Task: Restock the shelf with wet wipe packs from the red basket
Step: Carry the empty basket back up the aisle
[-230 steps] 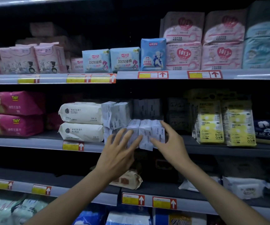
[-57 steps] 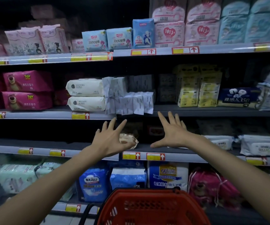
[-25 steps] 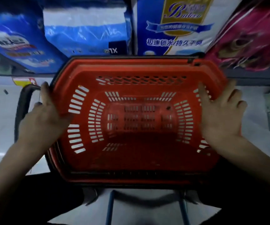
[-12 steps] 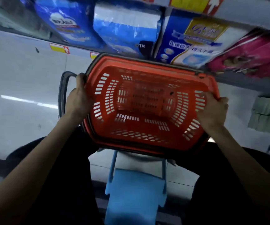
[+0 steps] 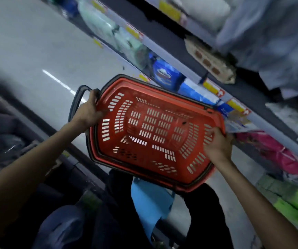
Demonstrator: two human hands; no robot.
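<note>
Red basket (image 5: 153,130): held in the air between both hands, tilted, open top towards the camera, slotted walls and base showing.
Left hand (image 5: 89,112): curled round the basket's left rim, just beside the black handle (image 5: 74,103), which swings outward off that end.
Right hand (image 5: 218,148): grips the right rim, fingers hooked over the edge onto the slotted wall.
Far edge: the long far rim lies near the shelf (image 5: 171,42) front and its yellow price tags (image 5: 212,88); whether it touches cannot be told.
Near edge: hangs over a blue object (image 5: 150,200) and dark trousers (image 5: 203,212).
Shelf stock: blue packs (image 5: 164,74), a pink pack (image 5: 273,150), green packs (image 5: 297,203), all blurred.
Open room: pale floor (image 5: 28,51) spreads left of the handle.
</note>
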